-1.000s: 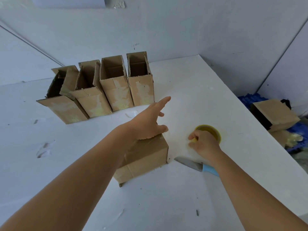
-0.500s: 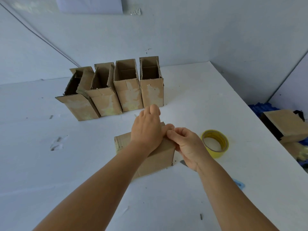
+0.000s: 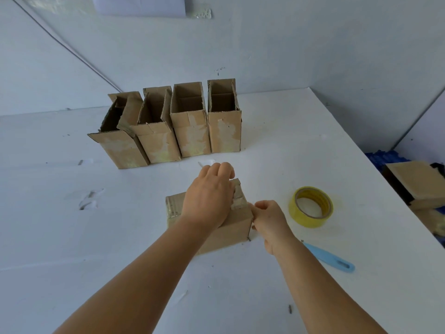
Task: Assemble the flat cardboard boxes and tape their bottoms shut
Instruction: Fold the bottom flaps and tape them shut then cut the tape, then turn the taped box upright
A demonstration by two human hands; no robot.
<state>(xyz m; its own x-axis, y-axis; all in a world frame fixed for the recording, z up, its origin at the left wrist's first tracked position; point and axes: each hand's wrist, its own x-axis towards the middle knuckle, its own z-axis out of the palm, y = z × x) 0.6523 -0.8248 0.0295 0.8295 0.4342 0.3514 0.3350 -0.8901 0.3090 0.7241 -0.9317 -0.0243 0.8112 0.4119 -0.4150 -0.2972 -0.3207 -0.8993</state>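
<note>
A small cardboard box [image 3: 228,227] stands bottom-up in the middle of the white table [image 3: 289,153]. Shiny tape runs over its top face and down both ends. My left hand [image 3: 208,196] lies palm down on top of it, fingers curled over the far edge. My right hand [image 3: 267,215] pinches at the box's right top corner, where the tape comes down the side. A yellow tape roll [image 3: 311,207] lies flat just right of my right hand. A blue-handled knife [image 3: 330,257] lies behind my right wrist, its blade hidden.
Several assembled open-topped boxes [image 3: 168,126] stand in a row at the back of the table, near the wall. Off the table's right edge, more cardboard boxes [image 3: 414,184] sit on blue crates [image 3: 378,157]. Small scraps dot the table.
My right hand left the tape roll and came to the box's right corner. My left hand dropped from pointing forward onto the box top. The knife's blue handle is now uncovered.
</note>
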